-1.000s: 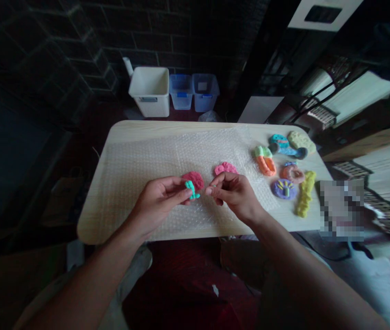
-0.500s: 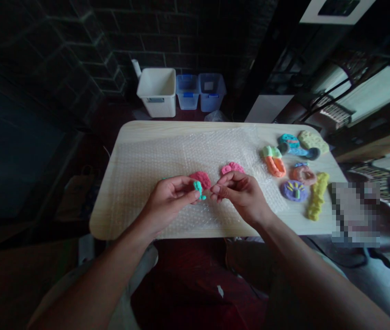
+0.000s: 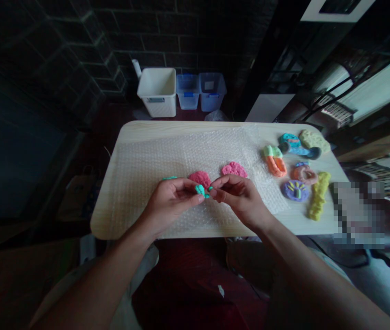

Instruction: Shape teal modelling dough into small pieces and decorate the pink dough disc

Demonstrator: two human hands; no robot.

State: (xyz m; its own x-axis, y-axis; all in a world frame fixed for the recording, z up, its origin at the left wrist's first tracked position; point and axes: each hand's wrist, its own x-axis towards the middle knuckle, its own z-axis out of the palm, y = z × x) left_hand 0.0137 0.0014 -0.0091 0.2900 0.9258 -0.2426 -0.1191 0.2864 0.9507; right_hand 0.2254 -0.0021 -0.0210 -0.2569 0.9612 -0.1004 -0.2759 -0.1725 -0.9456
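My left hand [image 3: 170, 201] pinches a small lumpy piece of turquoise modelling clay [image 3: 200, 190] between thumb and fingers, above the table. Close on its right, my right hand [image 3: 238, 197] is closed, with a tiny turquoise bit [image 3: 210, 188] at its thumb and fingertips. Whether that bit is joined to the larger piece I cannot tell. Just behind the hands lies a dark pink clay lump [image 3: 200, 178], and to its right a bright pink clay piece [image 3: 234, 169] with a bumpy surface. Another turquoise piece [image 3: 169, 178] shows partly behind my left hand.
Bubble wrap [image 3: 153, 156] covers much of the pale wooden table [image 3: 129, 130]. Several coloured clay shapes lie on the right side, among them a purple disc [image 3: 295, 190] and a yellow strip [image 3: 319, 196]. A white bin [image 3: 160, 98] and two blue bins [image 3: 211, 94] stand beyond the far edge.
My right fingertips have come closer to the turquoise clay, and a tiny turquoise bit now shows at them. The piece in my left hand has turned and looks more bunched.
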